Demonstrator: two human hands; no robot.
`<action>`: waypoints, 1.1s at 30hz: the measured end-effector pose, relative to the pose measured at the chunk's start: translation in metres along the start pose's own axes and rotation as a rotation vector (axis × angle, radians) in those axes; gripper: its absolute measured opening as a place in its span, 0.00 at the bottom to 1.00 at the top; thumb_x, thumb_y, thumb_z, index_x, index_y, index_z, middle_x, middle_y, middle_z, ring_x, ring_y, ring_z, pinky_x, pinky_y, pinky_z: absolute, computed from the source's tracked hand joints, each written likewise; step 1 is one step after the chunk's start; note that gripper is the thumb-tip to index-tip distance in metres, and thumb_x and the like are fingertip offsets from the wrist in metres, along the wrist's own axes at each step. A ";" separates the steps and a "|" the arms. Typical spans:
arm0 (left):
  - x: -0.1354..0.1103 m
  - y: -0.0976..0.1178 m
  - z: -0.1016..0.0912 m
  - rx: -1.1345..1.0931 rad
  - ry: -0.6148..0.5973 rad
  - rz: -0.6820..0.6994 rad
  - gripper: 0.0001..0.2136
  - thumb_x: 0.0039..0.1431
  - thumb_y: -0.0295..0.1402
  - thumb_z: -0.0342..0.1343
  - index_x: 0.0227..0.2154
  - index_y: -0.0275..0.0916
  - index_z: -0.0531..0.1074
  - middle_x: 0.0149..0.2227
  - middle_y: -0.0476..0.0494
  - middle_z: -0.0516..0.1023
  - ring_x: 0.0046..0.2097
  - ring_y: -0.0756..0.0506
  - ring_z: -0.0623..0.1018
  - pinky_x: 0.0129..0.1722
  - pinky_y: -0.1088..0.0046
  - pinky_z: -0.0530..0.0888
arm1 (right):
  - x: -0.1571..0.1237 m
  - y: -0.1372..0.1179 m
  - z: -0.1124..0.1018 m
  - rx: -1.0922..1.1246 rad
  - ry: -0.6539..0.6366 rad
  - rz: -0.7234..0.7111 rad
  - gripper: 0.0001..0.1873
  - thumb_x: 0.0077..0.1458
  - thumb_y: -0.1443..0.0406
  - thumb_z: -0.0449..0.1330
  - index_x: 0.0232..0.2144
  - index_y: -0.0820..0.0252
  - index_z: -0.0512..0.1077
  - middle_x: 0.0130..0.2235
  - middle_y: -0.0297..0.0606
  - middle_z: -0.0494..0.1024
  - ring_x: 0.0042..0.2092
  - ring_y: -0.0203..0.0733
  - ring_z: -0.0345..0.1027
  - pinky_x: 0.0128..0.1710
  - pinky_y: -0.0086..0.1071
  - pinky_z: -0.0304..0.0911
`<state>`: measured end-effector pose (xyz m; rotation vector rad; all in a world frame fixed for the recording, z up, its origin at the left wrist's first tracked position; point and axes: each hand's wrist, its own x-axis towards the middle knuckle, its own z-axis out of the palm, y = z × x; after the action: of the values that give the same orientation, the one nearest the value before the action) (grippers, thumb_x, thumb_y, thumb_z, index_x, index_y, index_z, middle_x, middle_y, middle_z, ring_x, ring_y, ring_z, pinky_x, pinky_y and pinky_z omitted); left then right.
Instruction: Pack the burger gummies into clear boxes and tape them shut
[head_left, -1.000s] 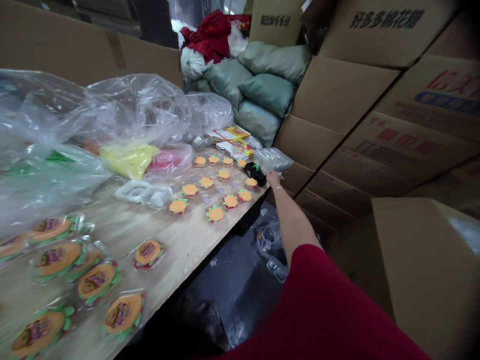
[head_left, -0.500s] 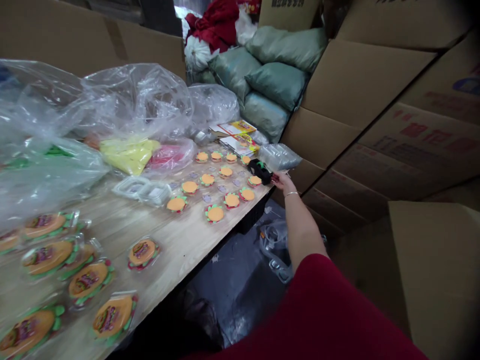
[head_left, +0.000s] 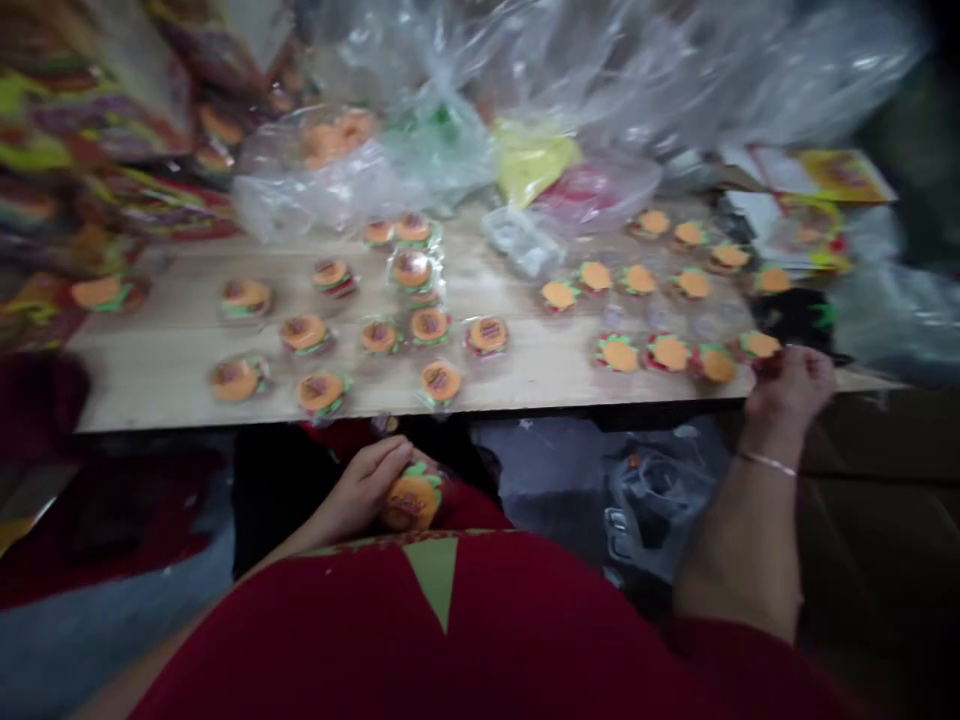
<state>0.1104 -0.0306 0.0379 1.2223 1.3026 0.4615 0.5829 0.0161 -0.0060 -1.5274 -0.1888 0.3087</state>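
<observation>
My left hand (head_left: 367,485) rests at my lap, with its fingers closed around a toy burger (head_left: 414,497) with an orange bun and green frill. At the table's right front edge, my right hand (head_left: 796,388) has its fingers pinched together. A small dark red thing shows at those fingertips, too blurred to name. Just left of them lies an orange-topped toy burger (head_left: 759,345). A black item with a green mark (head_left: 810,318) sits behind the hand. More plain-topped burgers (head_left: 667,352) stand in rows to the left.
Burgers with printed tops in clear packs (head_left: 304,332) cover the left part of the table (head_left: 532,385). Clear plastic bags with coloured pieces (head_left: 532,160) line the back. A clear plastic tray (head_left: 523,240) and printed cards (head_left: 814,215) lie nearby.
My view has swung left and down, bringing my left hand and its burger into sight. My right hand stays by the table's right edge, now close beside the end burger.
</observation>
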 end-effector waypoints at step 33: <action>-0.037 -0.033 -0.042 -0.061 0.180 0.084 0.14 0.58 0.43 0.48 0.22 0.40 0.60 0.23 0.53 0.60 0.26 0.51 0.60 0.26 0.75 0.60 | -0.354 -0.008 0.072 -0.265 -1.845 -0.153 0.02 0.56 0.66 0.58 0.32 0.59 0.71 0.31 0.33 0.74 0.33 0.36 0.66 0.35 0.29 0.58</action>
<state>0.0505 -0.0559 0.0347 1.2095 1.3818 0.6799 0.2263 -0.0270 0.0296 -0.9984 -1.8014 1.5319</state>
